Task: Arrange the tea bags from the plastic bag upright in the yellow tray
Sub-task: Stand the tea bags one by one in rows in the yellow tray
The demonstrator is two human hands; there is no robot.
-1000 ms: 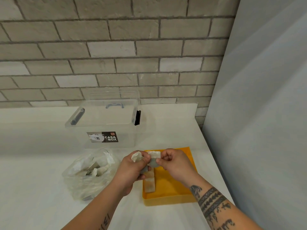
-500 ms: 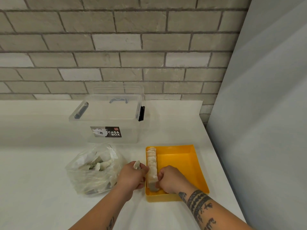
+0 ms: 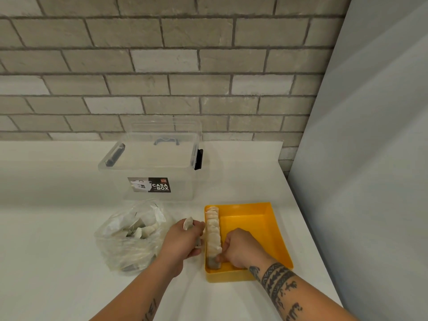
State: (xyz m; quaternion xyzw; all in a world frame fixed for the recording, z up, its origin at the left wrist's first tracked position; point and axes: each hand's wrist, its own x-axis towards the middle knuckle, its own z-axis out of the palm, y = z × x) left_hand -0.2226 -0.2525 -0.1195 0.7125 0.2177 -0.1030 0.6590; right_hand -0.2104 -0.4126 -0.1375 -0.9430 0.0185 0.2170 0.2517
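Right hand [image 3: 240, 249] lower; CASA BOX label [image 3: 149, 184]

Right hand [image 3: 240, 249] pinches a tea bag [image 3: 213, 263] inside the yellow tray [image 3: 251, 217]

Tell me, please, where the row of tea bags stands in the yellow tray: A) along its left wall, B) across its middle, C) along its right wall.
A: the row of tea bags hugs the left wall of the yellow tray, front to back.
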